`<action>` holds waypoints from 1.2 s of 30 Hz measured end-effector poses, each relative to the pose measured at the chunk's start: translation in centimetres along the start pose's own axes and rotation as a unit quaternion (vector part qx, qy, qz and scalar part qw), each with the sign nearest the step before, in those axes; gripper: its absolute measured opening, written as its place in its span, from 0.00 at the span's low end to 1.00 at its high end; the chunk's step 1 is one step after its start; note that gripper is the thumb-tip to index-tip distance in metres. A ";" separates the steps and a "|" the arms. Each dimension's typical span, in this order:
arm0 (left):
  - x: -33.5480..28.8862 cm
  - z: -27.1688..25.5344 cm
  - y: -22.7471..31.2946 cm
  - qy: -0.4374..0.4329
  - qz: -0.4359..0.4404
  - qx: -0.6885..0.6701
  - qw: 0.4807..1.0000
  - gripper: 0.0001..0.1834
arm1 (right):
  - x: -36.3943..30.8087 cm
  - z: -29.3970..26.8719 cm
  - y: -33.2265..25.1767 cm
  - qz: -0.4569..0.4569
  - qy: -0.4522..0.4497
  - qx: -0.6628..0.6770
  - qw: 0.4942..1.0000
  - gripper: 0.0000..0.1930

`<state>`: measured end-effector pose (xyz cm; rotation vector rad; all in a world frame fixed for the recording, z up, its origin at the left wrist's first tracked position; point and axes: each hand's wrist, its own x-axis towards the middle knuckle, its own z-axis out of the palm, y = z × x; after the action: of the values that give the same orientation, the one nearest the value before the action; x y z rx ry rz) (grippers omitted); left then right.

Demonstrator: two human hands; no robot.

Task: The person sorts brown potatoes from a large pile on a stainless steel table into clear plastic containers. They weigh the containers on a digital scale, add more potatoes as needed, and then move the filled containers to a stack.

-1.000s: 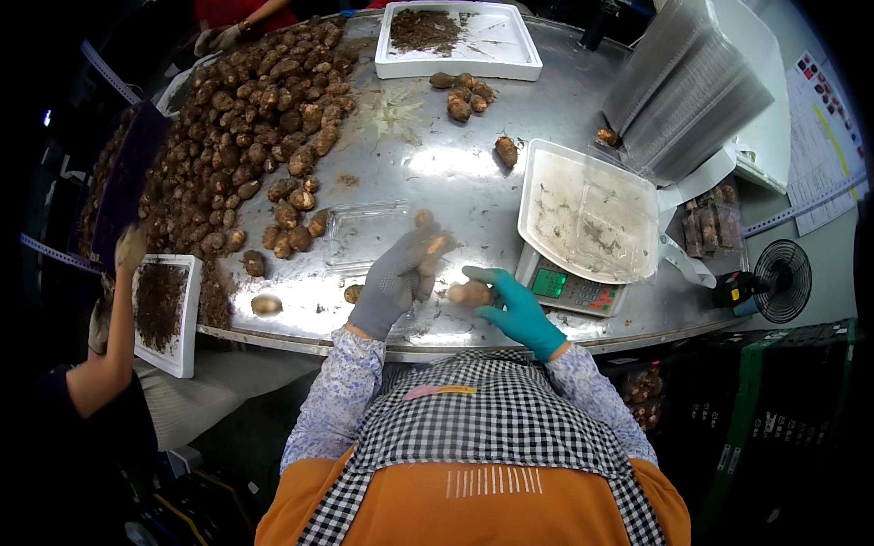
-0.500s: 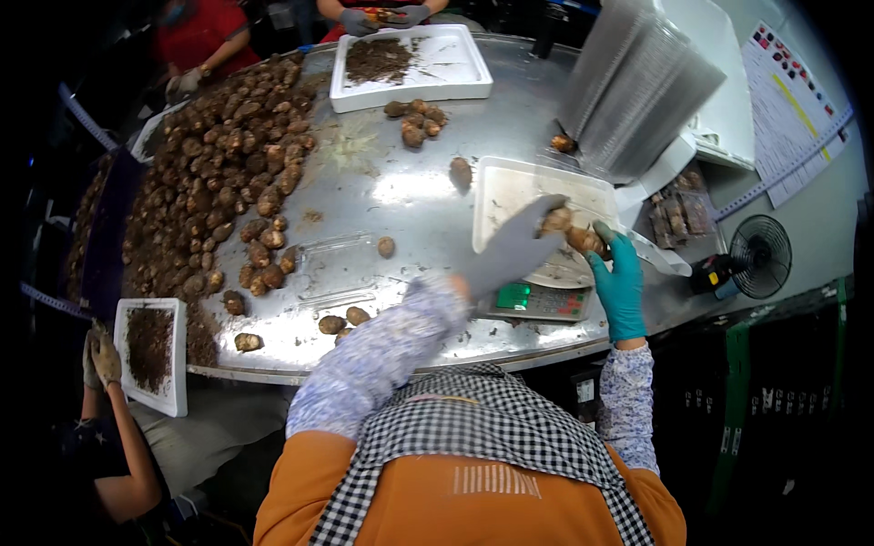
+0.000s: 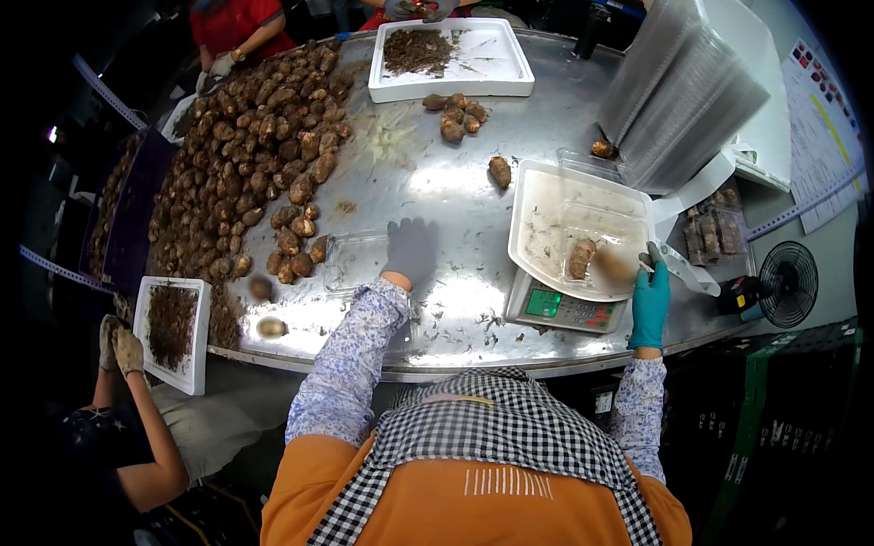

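My left hand, in a grey glove, is over the metal table with fingers stretched out. It lies beside a clear plastic container; what is under the palm is hidden. My right hand, in a teal glove, has its thumb and fingers closed at the right edge of another clear plastic container. That container sits in a white weighing pan on a scale with a lit green display. One brown taro-like tuber lies in it; a second, blurred tuber is beside my right fingers.
A large heap of tubers covers the table's left. Loose tubers lie near a white foam tray with dirt. Tall stacked clear containers and a black fan stand at right. Co-workers' gloved hands are at the left.
My left hand has let go of the tubers and moved left across the table. My right hand has released its tuber at the pan's edge. The view has shifted slightly.
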<state>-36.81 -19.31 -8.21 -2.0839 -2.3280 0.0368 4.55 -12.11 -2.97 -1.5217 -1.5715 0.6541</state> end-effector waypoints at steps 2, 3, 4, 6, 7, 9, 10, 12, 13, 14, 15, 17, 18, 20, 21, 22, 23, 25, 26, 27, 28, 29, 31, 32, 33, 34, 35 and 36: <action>-0.3 0.4 -0.3 -0.056 0.028 0.013 0.998 0.19 | 0.5 0.2 -0.3 -0.003 0.015 -0.007 1.000 0.24; -0.2 0.2 -0.3 -0.082 0.042 0.019 0.996 0.19 | 0.6 -0.1 -0.9 0.000 0.028 -0.010 1.000 0.24; 0.3 0.3 -0.3 -0.038 0.029 -0.039 0.998 0.17 | 0.5 -0.4 -1.2 0.003 0.043 -0.013 0.999 0.23; 1.8 0.6 0.0 0.056 -0.001 -0.155 0.986 0.13 | 0.9 -1.5 -0.6 -0.001 0.073 0.036 0.997 0.22; 3.1 0.7 0.0 0.061 -0.002 -0.214 0.975 0.12 | 1.0 -2.1 -0.3 -0.003 0.086 0.053 0.995 0.22; 7.1 0.4 0.4 0.072 0.002 -0.333 0.940 0.11 | 0.6 -2.9 -1.2 0.033 0.110 0.084 0.990 0.21; 9.1 0.2 0.9 0.084 -0.002 -0.326 0.942 0.10 | 0.4 -2.9 -2.1 0.025 0.107 0.078 0.991 0.21; 12.9 -0.9 2.6 0.106 -0.002 -0.313 0.944 0.11 | -0.4 -3.1 -3.1 0.015 0.109 0.064 0.992 0.21; 14.3 -1.6 3.4 0.072 0.017 -0.285 0.956 0.13 | -0.6 -3.2 -2.7 -0.017 0.108 0.066 0.992 0.20; 15.6 -2.2 4.0 0.062 0.055 -0.251 0.965 0.14 | -0.9 -3.2 -2.9 -0.015 0.115 0.055 0.992 0.20; 16.8 -2.7 4.6 0.051 0.090 -0.215 0.971 0.15 | -1.2 -3.2 -3.5 -0.013 0.120 0.045 0.992 0.19; 19.1 -2.6 5.3 0.013 0.147 -0.160 0.976 0.20 | -1.7 -3.8 -3.8 -0.002 0.140 0.032 0.990 0.19; 20.0 -2.2 5.3 -0.025 0.140 -0.167 0.976 0.19 | -2.0 -4.3 -3.6 0.005 0.154 0.031 0.988 0.18; 21.3 -1.5 5.0 -0.103 0.122 -0.180 0.971 0.18 | -2.2 -5.0 -2.9 0.019 0.181 0.044 0.982 0.18; 21.3 -1.8 4.7 -0.124 0.094 -0.198 0.968 0.23 | -2.2 -5.5 -2.4 0.027 0.194 0.060 0.979 0.17; 20.6 -2.2 4.1 -0.125 0.086 -0.328 0.933 0.20 | -2.1 -5.8 -2.1 0.033 0.205 0.076 0.975 0.17; 19.3 -3.0 3.4 -0.124 0.076 -0.450 0.881 0.18 | -2.0 -6.1 -2.3 0.050 0.195 0.069 0.977 0.16; 16.8 -4.1 2.5 -0.128 0.039 -0.622 0.771 0.19 | -1.4 -5.5 -2.8 0.067 0.175 0.083 0.979 0.16; 15.6 -4.8 2.2 -0.145 0.030 -0.653 0.742 0.22 | -0.7 -4.7 -3.1 0.073 0.161 0.094 0.980 0.16; 14.3 -5.6 1.9 -0.163 0.022 -0.683 0.712 0.25 | 0.0 -3.1 -4.1 0.038 0.178 0.111 0.977 0.16; 13.2 -5.9 1.5 -0.179 0.014 -0.712 0.679 0.28 | 0.6 -1.8 -5.0 0.025 0.159 0.122 0.979 0.16; 12.0 -5.8 1.0 -0.181 0.053 -0.724 0.664 0.34 | 1.1 -0.7 -5.8 0.009 0.138 0.133 0.982 0.16; 9.5 -6.9 1.3 -0.189 0.074 -0.772 0.603 0.37 | 2.1 0.0 -6.6 -0.008 0.081 0.138 0.987 0.16; 8.3 -7.8 1.6 -0.193 0.085 -0.793 0.572 0.38 | 2.4 0.5 -7.4 -0.037 0.063 0.140 0.987 0.16; 7.3 -8.9 1.9 -0.198 0.095 -0.780 0.587 0.40 | 2.5 1.3 -8.8 -0.066 0.046 0.141 0.987 0.16; 6.7 -9.5 2.1 -0.205 0.097 -0.773 0.592 0.39 | 2.5 1.9 -10.0 -0.093 0.031 0.141 0.985 0.16; 6.1 -10.0 2.5 -0.212 0.100 -0.766 0.599 0.39 | 2.5 2.1 -10.6 -0.092 0.005 0.137 0.986 0.16; 5.7 -10.9 3.0 -0.222 0.106 -0.759 0.602 0.38 | 2.4 2.2 -11.0 -0.112 -0.016 0.133 0.985 0.16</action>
<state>-34.13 -13.27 2.56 -2.9961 -2.4069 -2.5354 -2.99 -10.79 5.51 -1.1251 -1.5811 0.7287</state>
